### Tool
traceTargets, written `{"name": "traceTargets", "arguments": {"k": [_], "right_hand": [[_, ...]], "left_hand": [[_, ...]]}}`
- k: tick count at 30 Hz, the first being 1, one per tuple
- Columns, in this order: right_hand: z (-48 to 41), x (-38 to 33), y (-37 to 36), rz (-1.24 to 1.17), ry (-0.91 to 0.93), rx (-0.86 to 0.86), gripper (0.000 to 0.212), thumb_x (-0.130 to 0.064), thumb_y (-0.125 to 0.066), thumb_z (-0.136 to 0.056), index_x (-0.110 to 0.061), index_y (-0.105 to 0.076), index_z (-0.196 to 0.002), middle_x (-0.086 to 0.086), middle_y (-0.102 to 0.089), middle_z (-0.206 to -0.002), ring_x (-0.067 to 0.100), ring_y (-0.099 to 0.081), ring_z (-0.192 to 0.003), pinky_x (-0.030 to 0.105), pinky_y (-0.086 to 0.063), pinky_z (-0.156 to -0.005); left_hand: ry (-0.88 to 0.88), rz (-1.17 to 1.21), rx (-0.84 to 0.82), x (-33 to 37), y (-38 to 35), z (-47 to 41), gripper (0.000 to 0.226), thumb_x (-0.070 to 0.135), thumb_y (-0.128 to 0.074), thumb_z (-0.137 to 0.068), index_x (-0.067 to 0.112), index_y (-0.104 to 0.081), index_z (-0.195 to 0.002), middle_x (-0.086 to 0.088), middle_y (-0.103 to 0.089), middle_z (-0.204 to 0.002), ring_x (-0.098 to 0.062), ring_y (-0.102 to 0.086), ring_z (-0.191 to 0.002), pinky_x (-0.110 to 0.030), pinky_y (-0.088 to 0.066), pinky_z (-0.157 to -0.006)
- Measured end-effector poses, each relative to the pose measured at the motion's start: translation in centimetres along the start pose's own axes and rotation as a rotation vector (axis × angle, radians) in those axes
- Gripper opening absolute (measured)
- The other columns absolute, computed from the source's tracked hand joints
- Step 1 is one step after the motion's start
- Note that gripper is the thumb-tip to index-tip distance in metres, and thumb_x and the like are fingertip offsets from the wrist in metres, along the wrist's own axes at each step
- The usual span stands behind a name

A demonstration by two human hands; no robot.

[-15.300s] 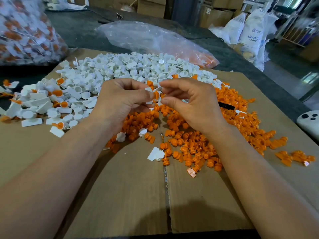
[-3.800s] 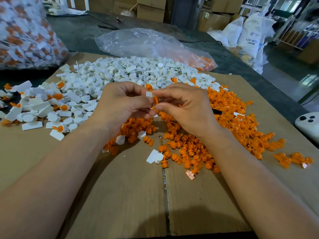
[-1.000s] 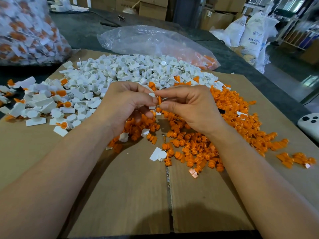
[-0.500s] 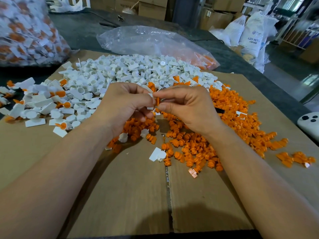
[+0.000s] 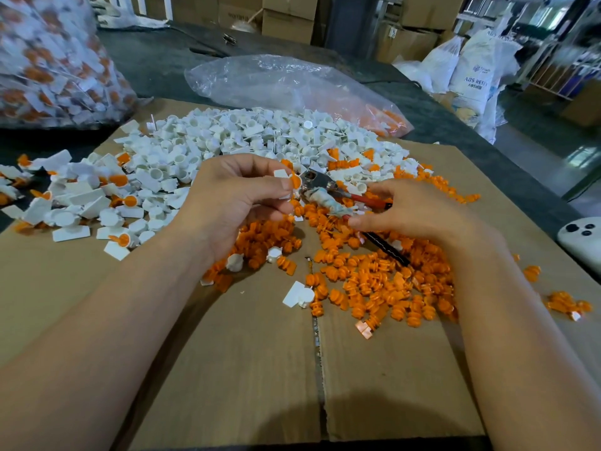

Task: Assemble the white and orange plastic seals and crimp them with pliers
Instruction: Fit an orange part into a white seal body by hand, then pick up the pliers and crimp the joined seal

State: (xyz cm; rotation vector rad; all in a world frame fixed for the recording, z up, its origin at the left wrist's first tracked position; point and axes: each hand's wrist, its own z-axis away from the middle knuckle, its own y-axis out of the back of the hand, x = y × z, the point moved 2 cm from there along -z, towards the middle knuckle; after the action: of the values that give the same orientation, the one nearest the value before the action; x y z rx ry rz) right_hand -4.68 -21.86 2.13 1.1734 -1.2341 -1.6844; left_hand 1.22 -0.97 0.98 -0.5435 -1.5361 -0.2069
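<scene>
Pinched between the thumb and fingers of the left hand (image 5: 234, 196) is one seal (image 5: 291, 183), white with a round orange part, held up over the piles. The right hand (image 5: 419, 213) has its fingers curled round the handles of the pliers (image 5: 327, 203). The metal tip of the pliers sits right beside the seal, and from my screen I cannot tell if it bites the seal or only touches it. Closest to me I see brown cardboard (image 5: 227, 369) with a seam down the middle. On it, under and around the right hand, lies a heap of orange pieces (image 5: 374, 288), with one white piece (image 5: 297, 296) at its near edge. A little more to the left lie put-together seals (image 5: 125, 200), white with orange dots in them. Past the hands I see a big heap of white pieces (image 5: 244, 141). Behind that heap a clear bag (image 5: 276, 83) lies on the dark table (image 5: 162, 60). Far left stands a big bag (image 5: 48, 60) full of white and orange parts. At the right edge a white gadget (image 5: 582, 239) peeks in. Far back I see white sacks (image 5: 471, 76) and brown boxes (image 5: 286, 14).
</scene>
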Motion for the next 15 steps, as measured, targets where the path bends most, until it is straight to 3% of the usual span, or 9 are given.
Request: {"name": "traceTargets", "arguments": {"k": [6,9,12,15], "right_hand": [[-0.4,0.0,-0.7,0.043,-0.037,-0.036,0.09,-0.064,-0.066,-0.063,-0.021,-0.038,-0.137,0.002,-0.045,-0.138,0.023,-0.042,-0.123,0.031,-0.035,-0.086],[-0.3,-0.3,-0.6,0.074,-0.038,0.017,0.075,-0.062,-0.067,-0.063,-0.021,-0.051,-0.123,0.0,-0.054,-0.12,0.02,-0.049,-0.107,0.031,-0.04,-0.076],[-0.2,-0.7,-0.5,0.101,-0.025,0.114,0.045,-0.053,-0.071,-0.062,-0.019,-0.06,-0.09,-0.002,-0.056,-0.089,0.013,-0.05,-0.075,0.028,-0.036,-0.056],[0.1,-1.1,-0.2,0.122,-0.024,0.215,0.041,-0.044,-0.07,-0.064,-0.014,-0.065,-0.09,0.003,-0.059,-0.082,0.013,-0.05,-0.07,0.029,-0.04,-0.055]], "left_hand": [[-0.032,-0.04,-0.013,0.0,-0.1,0.0,0.015,-0.006,-0.064,-0.076,0.008,-0.061,-0.077,-0.001,-0.065,-0.054,-0.012,-0.063,-0.047,-0.017,-0.049,-0.043],[-0.04,-0.072,-0.005,-0.1,-0.1,0.0,0.014,-0.006,-0.064,-0.076,0.007,-0.06,-0.077,-0.001,-0.065,-0.054,-0.013,-0.064,-0.048,-0.017,-0.05,-0.044],[-0.073,-0.135,0.016,-0.2,-0.2,0.0,0.015,-0.008,-0.064,-0.077,0.007,-0.06,-0.076,-0.004,-0.064,-0.055,-0.012,-0.063,-0.048,-0.019,-0.051,-0.046],[-0.106,-0.204,0.044,-0.2,-0.3,0.0,0.016,-0.008,-0.066,-0.077,0.007,-0.06,-0.075,-0.01,-0.062,-0.061,-0.012,-0.063,-0.046,-0.021,-0.053,-0.047]]}}
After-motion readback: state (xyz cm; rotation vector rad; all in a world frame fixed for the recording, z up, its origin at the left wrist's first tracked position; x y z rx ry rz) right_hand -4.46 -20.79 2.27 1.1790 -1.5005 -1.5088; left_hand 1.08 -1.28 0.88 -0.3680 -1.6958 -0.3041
